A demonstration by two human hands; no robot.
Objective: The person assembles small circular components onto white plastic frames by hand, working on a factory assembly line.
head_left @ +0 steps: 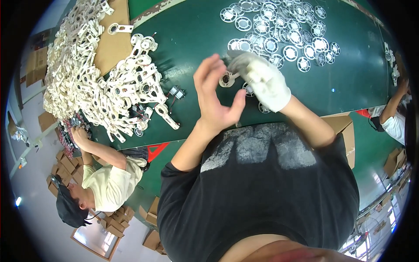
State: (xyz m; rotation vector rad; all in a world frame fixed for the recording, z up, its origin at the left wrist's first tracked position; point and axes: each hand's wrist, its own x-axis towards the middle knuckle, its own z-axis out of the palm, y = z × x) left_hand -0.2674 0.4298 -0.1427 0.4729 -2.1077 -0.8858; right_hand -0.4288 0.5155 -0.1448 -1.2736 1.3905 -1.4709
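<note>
Viewing from the head camera: I look down on a green worktable, with both of the wearer's hands raised over it.
Left hand: bare, its fingers curved and close together, the thumb spread well apart from them; I see nothing gripped.
Right hand: in a white glove, blurred at the fingertips; I cannot tell whether its fingers are clamped on anything.
White ring-ended part: between the two hands, its ring dark-centred, its stem running toward the glove, which partly hides it.
Spoked disc: on the table between left thumb and glove, partly covered.
Disc spread: silvery wheel-like pieces, loosely overlapping beyond the glove.
White parts heap: on the left, around a cardboard sheet.
Co-worker: at left, in a dark cap and pale shirt, hands at small reddish pieces.
</note>
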